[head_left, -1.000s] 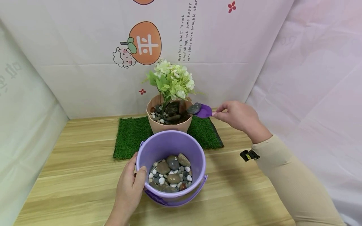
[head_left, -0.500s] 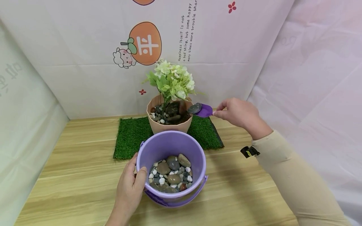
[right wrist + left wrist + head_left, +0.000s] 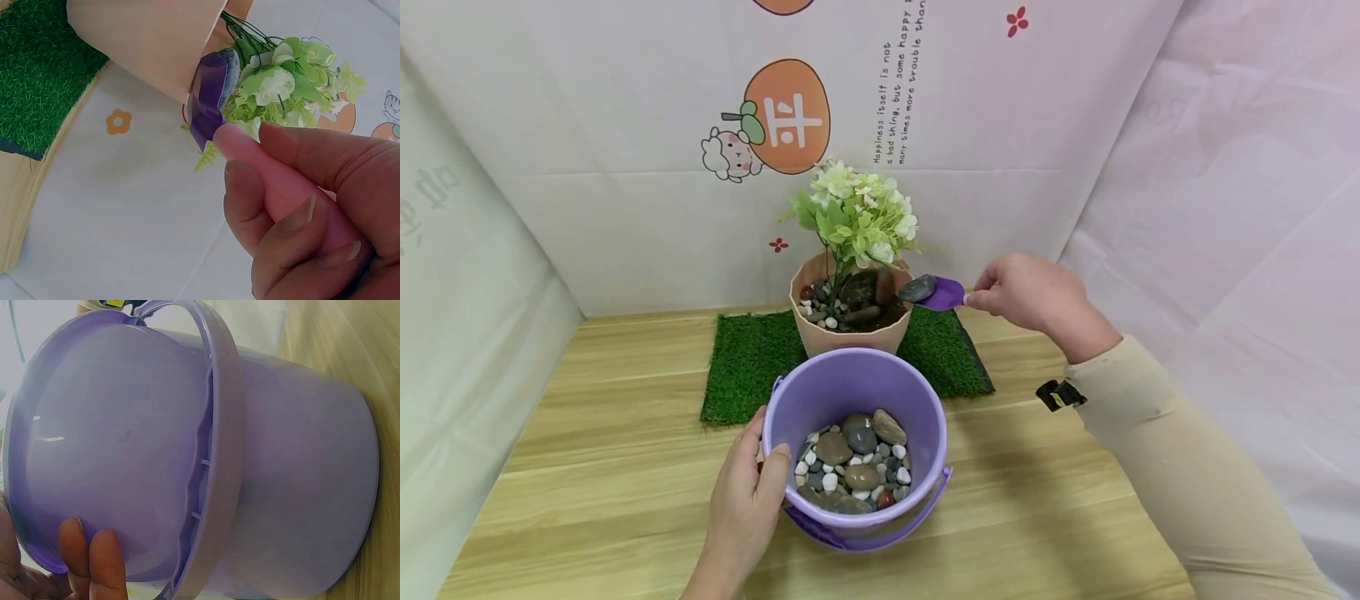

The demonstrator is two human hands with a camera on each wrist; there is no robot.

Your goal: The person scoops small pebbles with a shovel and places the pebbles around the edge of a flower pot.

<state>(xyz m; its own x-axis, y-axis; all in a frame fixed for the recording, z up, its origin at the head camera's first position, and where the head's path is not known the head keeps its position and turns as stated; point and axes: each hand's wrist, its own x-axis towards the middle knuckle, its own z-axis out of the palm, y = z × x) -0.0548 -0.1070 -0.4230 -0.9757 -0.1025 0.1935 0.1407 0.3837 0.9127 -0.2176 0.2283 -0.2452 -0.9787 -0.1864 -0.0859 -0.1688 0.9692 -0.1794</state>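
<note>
The right hand [image 3: 1033, 293] grips a trowel [image 3: 951, 293] bearing a stone [image 3: 917, 288] at the right edge of the far pot [image 3: 850, 340]. The left hand [image 3: 747, 493] grips the near bucket [image 3: 842, 382] by its rim.

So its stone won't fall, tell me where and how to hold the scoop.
Probably best: grip the scoop by its handle, from the right, where the right hand holds it. The handle is slim and points away from the pot, while the blade carries the stone.
</note>
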